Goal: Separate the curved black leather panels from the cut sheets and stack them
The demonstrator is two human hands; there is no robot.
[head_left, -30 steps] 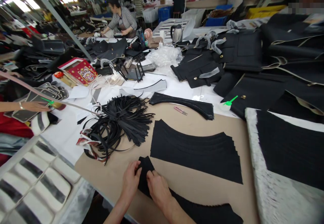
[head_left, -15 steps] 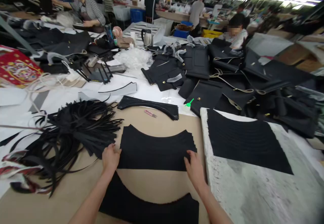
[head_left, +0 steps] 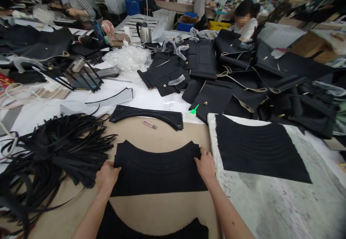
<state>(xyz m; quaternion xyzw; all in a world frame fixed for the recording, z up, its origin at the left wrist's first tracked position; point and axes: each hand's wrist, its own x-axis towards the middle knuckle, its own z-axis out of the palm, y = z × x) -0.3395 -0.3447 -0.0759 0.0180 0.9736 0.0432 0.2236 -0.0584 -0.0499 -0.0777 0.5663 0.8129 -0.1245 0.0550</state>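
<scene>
A fanned stack of curved black pieces (head_left: 158,168) lies on the brown board (head_left: 162,134) in front of me. My left hand (head_left: 107,176) grips the stack's left edge, fingers curled on it. At the right edge my right hand (head_left: 205,164) holds the stack, with the fingers tucked at the upper corner. Another curved black stack (head_left: 151,228) sits nearer me, partly cut off by the frame.
A heap of black straps (head_left: 59,149) lies left. A second fanned black stack (head_left: 259,145) rests on a white slab (head_left: 283,199) at right. Behind are a curved black strip (head_left: 147,115), pink snips (head_left: 149,125), a green-capped bottle (head_left: 193,111), black bag panels (head_left: 243,73) and people at far tables.
My head turned right and the view shifted. My hands left the small black piece near me and spread to the two ends of the fanned stack, then slid up along its sides.
</scene>
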